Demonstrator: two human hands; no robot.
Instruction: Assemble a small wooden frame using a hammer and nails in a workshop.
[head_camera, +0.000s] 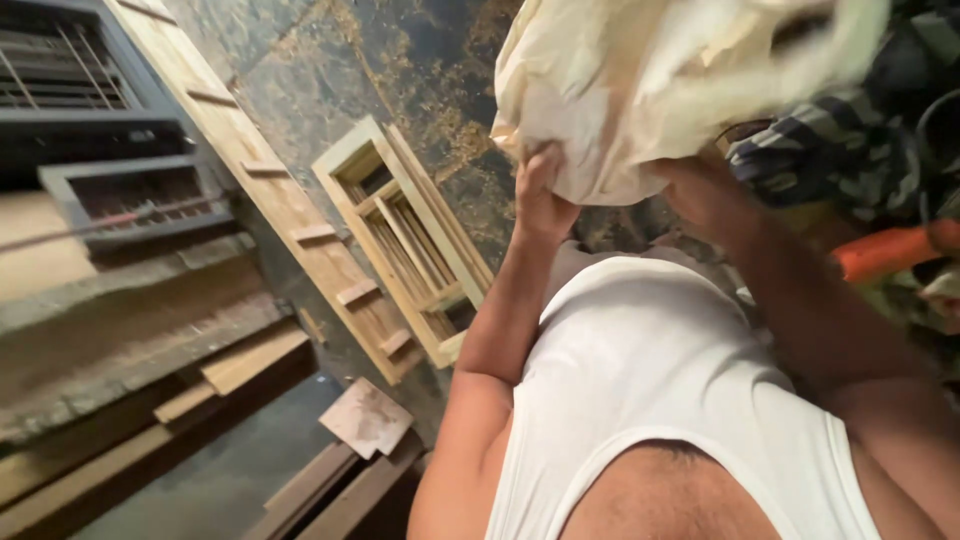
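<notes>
Closest to us is our own white sleeveless vest (640, 380), soft ribbed cotton stretched over the chest. Beyond it both arms reach up to a big cream cloth (640, 80), limp, crumpled and slightly blurred, held at head height above the floor. Our left hand (540, 195) has its grip clamped on the cloth's lower edge, fingers buried in a fold. Our right hand (700, 190) presses against the underside; whether its grip is closed on the fabric we cannot tell, since the cloth hides the fingers.

We judge the risks plain: the loose cloth could slide off the right side if that hold is only a push, and it blocks our view of the cluttered ground. Below lie a pale wooden window frame (405, 235), a long slatted plank (270, 180) and rough offcuts (365, 415) on the sawdust-speckled dark floor (330, 70), all hard-edged and easy to trip on.
</notes>
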